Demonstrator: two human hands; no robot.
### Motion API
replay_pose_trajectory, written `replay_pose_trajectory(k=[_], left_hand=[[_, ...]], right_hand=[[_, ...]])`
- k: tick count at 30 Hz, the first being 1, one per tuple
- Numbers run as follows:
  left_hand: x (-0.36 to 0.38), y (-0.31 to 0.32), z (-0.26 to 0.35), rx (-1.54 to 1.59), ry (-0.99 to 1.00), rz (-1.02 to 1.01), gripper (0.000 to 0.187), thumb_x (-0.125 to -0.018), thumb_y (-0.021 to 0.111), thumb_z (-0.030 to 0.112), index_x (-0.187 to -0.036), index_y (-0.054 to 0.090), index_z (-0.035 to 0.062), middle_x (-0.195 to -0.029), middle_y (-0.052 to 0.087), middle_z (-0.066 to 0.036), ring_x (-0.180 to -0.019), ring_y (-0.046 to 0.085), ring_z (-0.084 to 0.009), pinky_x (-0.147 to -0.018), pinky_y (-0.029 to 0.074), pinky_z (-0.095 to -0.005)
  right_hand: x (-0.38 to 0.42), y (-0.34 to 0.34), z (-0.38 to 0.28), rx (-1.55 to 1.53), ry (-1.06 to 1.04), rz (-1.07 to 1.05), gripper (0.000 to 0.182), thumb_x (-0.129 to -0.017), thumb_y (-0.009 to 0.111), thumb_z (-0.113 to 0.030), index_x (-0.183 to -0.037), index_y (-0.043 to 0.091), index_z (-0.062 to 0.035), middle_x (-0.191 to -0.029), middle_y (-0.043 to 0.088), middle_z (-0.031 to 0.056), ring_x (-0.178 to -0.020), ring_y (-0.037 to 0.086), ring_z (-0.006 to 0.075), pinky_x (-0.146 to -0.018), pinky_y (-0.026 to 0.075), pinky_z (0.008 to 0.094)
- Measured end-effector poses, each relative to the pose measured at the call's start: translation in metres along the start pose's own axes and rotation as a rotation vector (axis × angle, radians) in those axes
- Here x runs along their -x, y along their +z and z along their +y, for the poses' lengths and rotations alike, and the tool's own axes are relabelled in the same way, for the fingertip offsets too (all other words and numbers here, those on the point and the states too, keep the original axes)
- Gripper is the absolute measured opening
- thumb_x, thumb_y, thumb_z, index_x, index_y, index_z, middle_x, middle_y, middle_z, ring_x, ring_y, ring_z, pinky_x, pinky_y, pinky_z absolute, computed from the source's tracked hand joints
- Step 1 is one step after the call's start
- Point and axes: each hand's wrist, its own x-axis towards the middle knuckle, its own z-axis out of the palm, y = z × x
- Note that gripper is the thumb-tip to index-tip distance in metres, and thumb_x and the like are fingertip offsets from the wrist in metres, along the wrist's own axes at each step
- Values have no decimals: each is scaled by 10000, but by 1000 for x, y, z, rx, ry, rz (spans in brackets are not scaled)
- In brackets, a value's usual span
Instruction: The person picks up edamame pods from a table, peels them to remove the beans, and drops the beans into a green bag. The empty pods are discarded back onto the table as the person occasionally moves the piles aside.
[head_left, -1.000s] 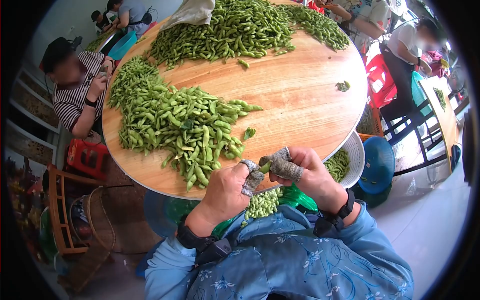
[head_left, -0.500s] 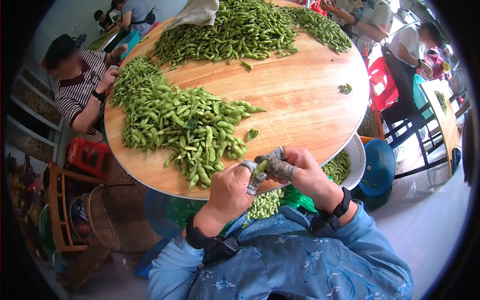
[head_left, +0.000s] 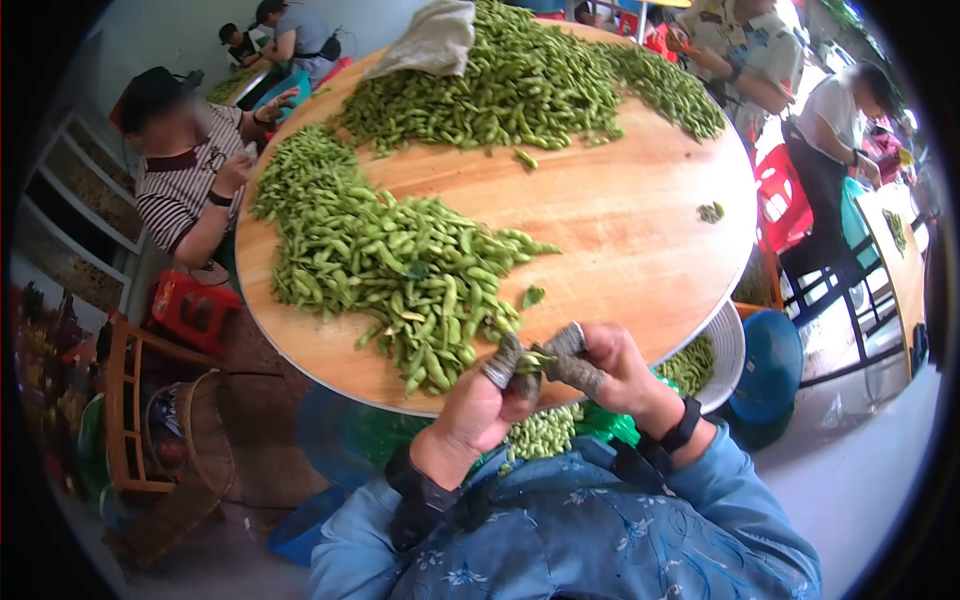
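While both hands pinch one pod (head_left: 533,360) between taped fingertips, left hand (head_left: 480,405) and right hand (head_left: 612,368) meet over the bench (head_left: 620,230) edge, above shelled beans (head_left: 540,432) caught below; the unshelled heap (head_left: 400,265) lies within reach beyond; a striped-shirted person (head_left: 185,170) sits opposite.

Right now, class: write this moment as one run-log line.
left hand: pinching pod | right hand: pinching same pod | pod pile: on table | white basket: under table edge
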Motion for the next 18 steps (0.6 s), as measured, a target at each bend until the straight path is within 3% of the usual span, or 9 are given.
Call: replay_pose_trajectory(k=[2,4,6,8,11,15,17,18], left_hand=[[4,9,4,-220,56,98,320,-928,407,364,-815,517,84,-559,417,29,-466,322,-64,-434,237,-202],[2,9,5,-324,198,0,234,-929,445,266,-862,528,58,-634,462,40,-524,370,-41,-467,293,-187],[3,10,5,-783,395,-27,104,-885,523,121,-895,540,19,-760,543,32,-673,470,-16,-566,393,-169],[5,9,6,-909,464,-37,142,-885,530,149,-843,552,14,-735,553,28,-665,483,-15,-565,400,-164],[9,4,10,-811,277,-81,158,-885,523,141,-802,554,11,-674,534,37,-619,463,-17,-537,390,-174],[15,5,4,-888,283,-91,124,-877,480,102,-817,546,16,-648,496,49,-590,418,-19,-508,351,-190],[15,-1,-1,-889,245,-90,117,-870,464,89,-833,544,13,-668,492,47,-612,418,-21,-523,349,-189],[15,-4,-3,-893,207,-92,116,-863,447,76,-849,541,10,-688,489,46,-634,418,-23,-537,348,-188]], right_hand=[[1,0,0,-57,114,46,141,-839,590,-105,-883,575,27,-803,589,14,-755,522,71,-679,439,227],[1,0,-4,-47,147,69,143,-837,592,-103,-885,576,30,-805,593,19,-756,523,69,-678,439,226],[-1,1,-6,-38,188,93,146,-834,595,-102,-887,577,34,-808,596,24,-756,524,67,-676,438,225],[2,3,-9,43,200,96,143,-831,597,-96,-887,583,35,-797,604,23,-744,531,68,-667,440,226],[5,-1,-19,101,241,-39,134,-825,603,-88,-866,588,38,-778,613,24,-725,537,74,-647,441,230],[10,3,-21,98,211,-60,120,-803,615,-71,-842,592,40,-715,603,48,-677,524,85,-610,432,242],[12,5,-25,440,109,-99,114,-775,625,-54,-835,591,37,-672,579,88,-638,507,99,-578,419,265],[13,5,-24,437,113,-101,114,-775,625,-54,-835,591,37,-672,579,88,-638,507,99,-578,419,265]])
